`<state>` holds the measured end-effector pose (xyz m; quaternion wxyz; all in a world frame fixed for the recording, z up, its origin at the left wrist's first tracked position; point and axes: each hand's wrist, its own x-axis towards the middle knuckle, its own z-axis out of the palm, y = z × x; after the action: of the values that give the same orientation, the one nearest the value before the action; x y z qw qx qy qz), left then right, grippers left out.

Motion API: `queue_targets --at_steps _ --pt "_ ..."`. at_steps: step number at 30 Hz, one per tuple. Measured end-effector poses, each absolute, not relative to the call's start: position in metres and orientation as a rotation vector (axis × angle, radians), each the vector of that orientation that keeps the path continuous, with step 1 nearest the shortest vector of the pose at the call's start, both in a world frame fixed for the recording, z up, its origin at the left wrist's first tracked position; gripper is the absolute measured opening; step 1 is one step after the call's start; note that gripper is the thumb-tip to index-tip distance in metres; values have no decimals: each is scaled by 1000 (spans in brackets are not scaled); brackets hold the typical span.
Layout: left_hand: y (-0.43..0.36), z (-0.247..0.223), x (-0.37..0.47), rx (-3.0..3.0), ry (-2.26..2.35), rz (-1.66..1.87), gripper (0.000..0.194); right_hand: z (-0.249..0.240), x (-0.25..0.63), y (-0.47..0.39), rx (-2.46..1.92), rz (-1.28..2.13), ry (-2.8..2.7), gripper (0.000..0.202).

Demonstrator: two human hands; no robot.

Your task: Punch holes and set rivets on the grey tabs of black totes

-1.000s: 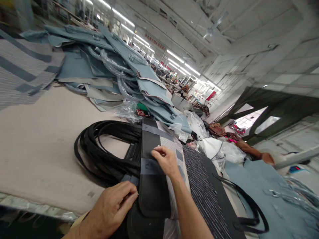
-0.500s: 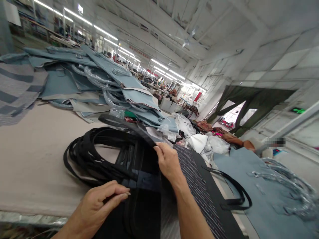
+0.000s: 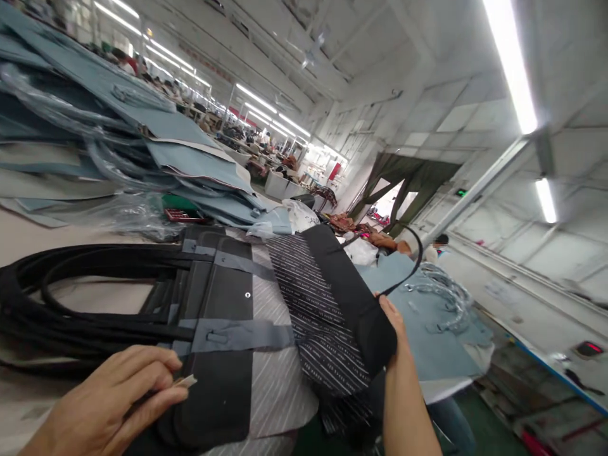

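Note:
My left hand (image 3: 123, 396) pinches a small pale scrap (image 3: 188, 381) between thumb and fingertips, beside a stack of black bag panels (image 3: 223, 386). Long black straps (image 3: 28, 285) loop out from that stack to the left, and grey tape strips (image 3: 247, 335) cross the panels. My right hand (image 3: 393, 320) is closed on the edge of another black bag panel (image 3: 351, 297), which is raised and bent. Striped lining (image 3: 308, 297) with printed lettering hangs from this panel. Its thin black handle (image 3: 415, 253) arches up above my right hand. Some right fingers are hidden behind the panel.
Blue-grey bag panels (image 3: 190, 149) with plastic-wrapped handles are heaped at the back left. More blue-grey panels (image 3: 413, 342) lie at the right, near wrapped handles (image 3: 446, 291). A red-and-green item (image 3: 183, 212) and clear plastic (image 3: 128, 215) lie behind the black stack.
The view has swung right. My right hand has let go of the black strap at the stack and now holds the lined panel, lifted at its right edge. My left hand keeps the scrap.

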<state>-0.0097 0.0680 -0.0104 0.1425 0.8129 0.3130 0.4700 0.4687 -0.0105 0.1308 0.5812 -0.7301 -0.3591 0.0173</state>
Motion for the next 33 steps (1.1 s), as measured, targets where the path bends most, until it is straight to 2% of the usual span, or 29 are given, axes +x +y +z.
queue_targets --at_steps 5,8,11,14,17,19,25,30,33 --pt "49 20 -4 2447 800 1348 48 127 488 -46 -1971 -52 -707 39" --pt "39 44 1 2489 675 1331 45 117 465 -48 -2042 -41 -713 38" --pt "35 55 4 2579 693 1287 45 103 390 -43 -1880 194 -1109 37" --pt "33 55 5 2686 712 1254 44 95 291 -38 -1479 383 -1701 16" --pt "31 49 2 2742 756 1213 43 91 220 -34 -1167 300 -1947 22" --pt "29 44 0 2744 779 1182 40 86 200 -31 -1088 244 -2018 18" --pt "28 32 -8 2581 845 1198 39 74 196 -21 -1066 158 -2084 13" --pt "37 26 -11 2471 797 1221 25 70 191 -13 -1076 98 -2106 14" --pt "40 25 -8 2484 769 1226 28 66 185 -9 -1074 31 -2124 16"
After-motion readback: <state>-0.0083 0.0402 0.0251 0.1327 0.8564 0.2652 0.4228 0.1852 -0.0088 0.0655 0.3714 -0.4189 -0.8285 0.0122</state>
